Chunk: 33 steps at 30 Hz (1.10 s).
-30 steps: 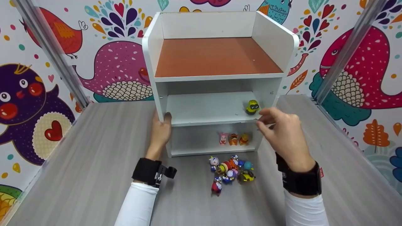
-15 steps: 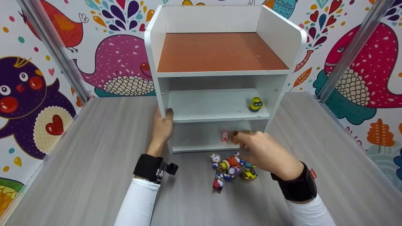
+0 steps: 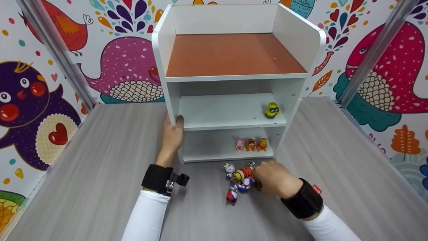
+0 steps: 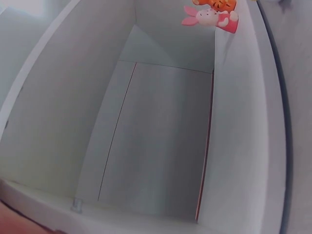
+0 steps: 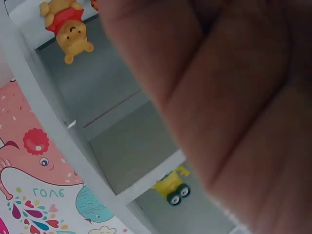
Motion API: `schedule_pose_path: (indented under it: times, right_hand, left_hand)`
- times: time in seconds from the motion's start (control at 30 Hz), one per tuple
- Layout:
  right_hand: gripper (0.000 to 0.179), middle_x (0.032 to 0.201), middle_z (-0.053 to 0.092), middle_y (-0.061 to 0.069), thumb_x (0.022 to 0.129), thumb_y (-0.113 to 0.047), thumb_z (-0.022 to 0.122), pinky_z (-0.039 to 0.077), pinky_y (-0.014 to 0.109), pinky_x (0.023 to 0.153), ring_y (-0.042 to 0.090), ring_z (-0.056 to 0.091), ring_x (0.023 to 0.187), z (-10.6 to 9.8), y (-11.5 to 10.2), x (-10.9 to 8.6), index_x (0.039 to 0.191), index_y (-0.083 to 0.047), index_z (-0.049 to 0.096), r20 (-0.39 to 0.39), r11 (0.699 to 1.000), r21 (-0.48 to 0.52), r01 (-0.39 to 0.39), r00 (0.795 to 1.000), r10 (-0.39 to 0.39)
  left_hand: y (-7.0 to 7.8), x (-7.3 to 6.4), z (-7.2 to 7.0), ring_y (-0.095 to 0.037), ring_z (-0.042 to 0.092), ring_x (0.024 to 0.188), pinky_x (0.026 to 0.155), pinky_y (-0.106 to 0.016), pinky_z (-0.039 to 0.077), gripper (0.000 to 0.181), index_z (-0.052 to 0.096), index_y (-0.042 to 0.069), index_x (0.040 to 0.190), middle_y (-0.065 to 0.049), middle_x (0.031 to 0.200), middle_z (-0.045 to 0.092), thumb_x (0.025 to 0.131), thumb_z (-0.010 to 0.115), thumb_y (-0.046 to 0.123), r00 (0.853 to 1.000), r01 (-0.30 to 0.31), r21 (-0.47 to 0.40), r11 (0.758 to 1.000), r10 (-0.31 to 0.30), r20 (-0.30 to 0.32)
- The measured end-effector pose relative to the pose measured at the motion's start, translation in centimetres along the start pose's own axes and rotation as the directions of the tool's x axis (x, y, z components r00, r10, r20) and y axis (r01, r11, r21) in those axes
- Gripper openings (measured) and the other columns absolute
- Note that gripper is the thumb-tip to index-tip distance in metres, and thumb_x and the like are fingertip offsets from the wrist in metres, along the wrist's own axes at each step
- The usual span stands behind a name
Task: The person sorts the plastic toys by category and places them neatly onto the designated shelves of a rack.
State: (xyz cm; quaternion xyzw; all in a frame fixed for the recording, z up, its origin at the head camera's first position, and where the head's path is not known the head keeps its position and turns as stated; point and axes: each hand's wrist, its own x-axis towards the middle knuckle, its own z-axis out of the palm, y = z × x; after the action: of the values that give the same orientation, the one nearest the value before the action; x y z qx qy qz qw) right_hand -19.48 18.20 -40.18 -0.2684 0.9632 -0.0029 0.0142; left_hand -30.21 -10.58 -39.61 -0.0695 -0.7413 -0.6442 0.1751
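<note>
My left hand [image 3: 173, 132] grips the left side panel of a small white shelf unit [image 3: 234, 128], thumb at the front edge. The right hand [image 3: 276, 179] reaches down over the right side of a pile of toy figures [image 3: 245, 175] on the floor in front. Its fingertips are hidden behind the hand, so I cannot tell what they hold. A dark and yellow figure [image 3: 258, 184] peeks out beside it. On the bottom shelf stand a pink piglet figure [image 3: 239, 144], an orange tiger figure [image 3: 250, 144] and a yellow bear figure [image 5: 73, 29]. A yellow goggled figure [image 3: 272, 110] stands on the middle shelf.
The unit's brown top board [image 3: 234, 55] has raised white sides. Cartoon-printed walls [image 3: 127, 70] with metal corner poles [image 3: 55, 53] enclose the grey wood-look floor [image 3: 110, 187].
My right hand has moved from beside the middle shelf, down past the bottom shelf, to the figures on the floor. The left hand keeps its grip on the side panel.
</note>
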Motion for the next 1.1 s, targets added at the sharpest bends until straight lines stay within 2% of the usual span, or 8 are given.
schedule_pose_path:
  times: [0.17,0.27,0.43,0.6,0.8,0.93,1.1]
  right_hand:
    - [0.024,0.069,0.064,0.012,0.067,-0.001,0.086,0.053,0.046,0.055,0.029,0.06,0.061,0.5,-0.2,0.3,0.069,-0.002,0.062,0.007,0.998,-0.017,-0.053,0.999,0.053]
    - [0.022,0.071,0.065,0.014,0.068,-0.001,0.085,0.055,0.049,0.057,0.033,0.063,0.064,0.8,-0.2,0.3,0.07,-0.001,0.063,-0.006,0.998,-0.02,-0.055,0.998,0.055]
    - [0.022,0.068,0.065,0.013,0.069,0.002,0.082,0.054,0.047,0.056,0.032,0.063,0.063,1.2,0.1,0.3,0.064,-0.004,0.062,-0.033,0.999,-0.029,-0.029,0.999,0.028]
    - [0.025,0.066,0.064,0.01,0.07,0.005,0.079,0.051,0.044,0.053,0.027,0.059,0.059,1.2,0.2,0.3,0.061,-0.007,0.059,-0.015,1.0,-0.007,-0.008,1.0,0.008]
    - [0.029,0.06,0.052,0.0,0.068,0.005,0.078,0.036,0.031,0.047,0.014,0.043,0.054,-0.1,0.5,0.1,0.062,-0.011,0.054,0.013,0.997,0.068,0.033,0.999,-0.034]
    - [0.026,0.061,0.044,-0.006,0.065,0.002,0.077,0.03,0.026,0.047,0.01,0.038,0.054,-1.2,0.9,-0.1,0.067,-0.012,0.055,0.013,0.985,0.162,0.052,0.998,-0.055]
    - [0.023,0.067,0.04,-0.006,0.064,0.004,0.072,0.029,0.019,0.048,0.005,0.035,0.056,-2.2,1.3,-0.2,0.069,-0.009,0.053,-0.074,0.961,0.252,0.113,0.993,-0.097]
  left_hand:
    - [0.2,0.0,0.0,-0.036,0.021,0.154,0.127,-0.053,0.015,0.059,0.023,0.0,0.158,-0.023,0.163,0.028,0.102,0.039,0.011,1.0,0.002,0.0,1.0,-0.002,0.0]
    - [0.2,0.0,0.0,-0.036,0.021,0.154,0.127,-0.053,0.015,0.058,0.023,0.001,0.158,-0.023,0.163,0.028,0.103,0.039,0.012,1.0,0.011,0.004,1.0,-0.011,0.008]
    - [0.3,-0.1,0.1,-0.036,0.022,0.154,0.127,-0.053,0.017,0.058,0.024,0.001,0.158,-0.022,0.163,0.029,0.104,0.039,0.013,1.0,0.02,0.019,1.0,-0.02,0.008]
    - [0.2,-0.1,0.1,-0.036,0.022,0.154,0.126,-0.054,0.017,0.058,0.024,0.0,0.158,-0.022,0.163,0.029,0.103,0.04,0.012,1.0,0.02,0.017,1.0,-0.02,0.007]
    - [0.1,-0.1,0.0,-0.036,0.023,0.153,0.127,-0.053,0.017,0.057,0.026,-0.001,0.157,-0.022,0.162,0.03,0.103,0.04,0.012,1.0,0.021,0.012,1.0,-0.021,0.001]
    - [0.2,0.0,0.0,-0.035,0.023,0.153,0.127,-0.053,0.017,0.057,0.026,0.0,0.157,-0.022,0.162,0.03,0.103,0.04,0.013,1.0,0.021,0.011,1.0,-0.021,0.003]
    - [0.1,0.0,0.0,-0.036,0.023,0.153,0.127,-0.053,0.017,0.058,0.026,-0.001,0.157,-0.022,0.162,0.03,0.102,0.04,0.011,1.0,0.021,0.018,1.0,-0.021,0.002]
